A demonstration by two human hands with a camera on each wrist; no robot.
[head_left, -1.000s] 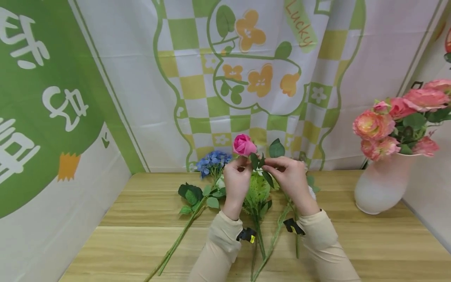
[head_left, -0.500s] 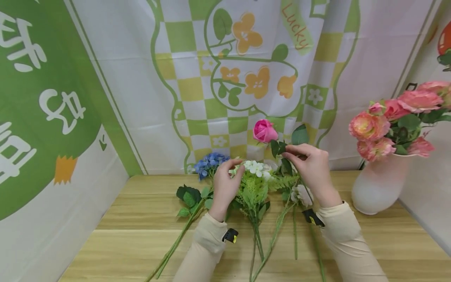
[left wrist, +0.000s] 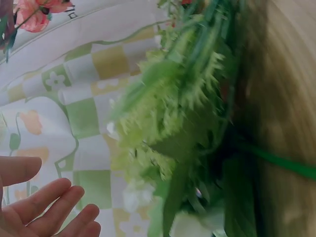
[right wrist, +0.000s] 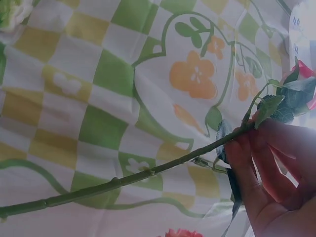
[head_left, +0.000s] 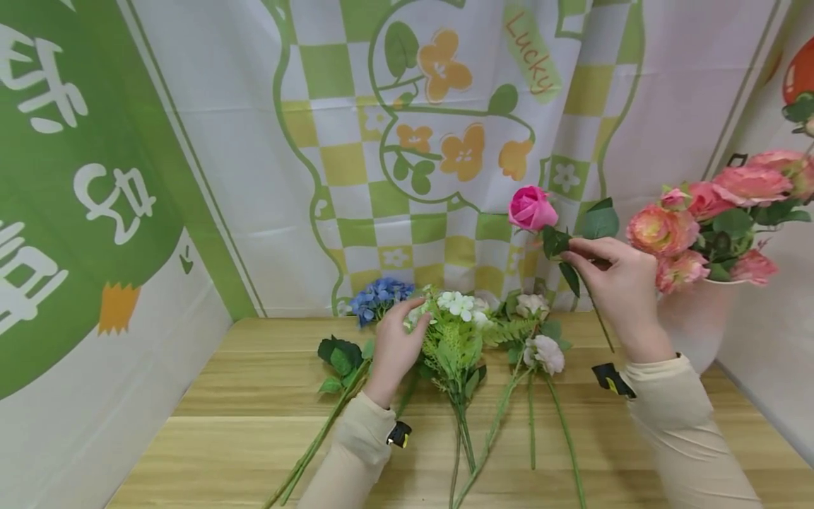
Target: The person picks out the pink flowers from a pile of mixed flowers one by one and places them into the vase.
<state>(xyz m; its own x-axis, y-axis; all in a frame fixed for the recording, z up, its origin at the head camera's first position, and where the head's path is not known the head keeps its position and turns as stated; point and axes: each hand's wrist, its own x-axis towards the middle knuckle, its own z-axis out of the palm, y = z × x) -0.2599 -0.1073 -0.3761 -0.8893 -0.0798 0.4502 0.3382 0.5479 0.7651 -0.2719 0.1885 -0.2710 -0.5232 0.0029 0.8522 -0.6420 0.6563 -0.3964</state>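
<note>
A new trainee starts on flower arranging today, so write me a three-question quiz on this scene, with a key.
1. Multiple choice: what does the right hand pinch?
A) a ruffled white flower
B) the thin green stem of a furled, bright pink rose
C) a light green fern frond

2. True or false: the rounded white-and-pink vase holds ruffled pink flowers.

3. Fill in the blank: the leftmost clustered flower head on the wood-grain table is coloured ____.

Key: 1. B; 2. True; 3. blue
</note>
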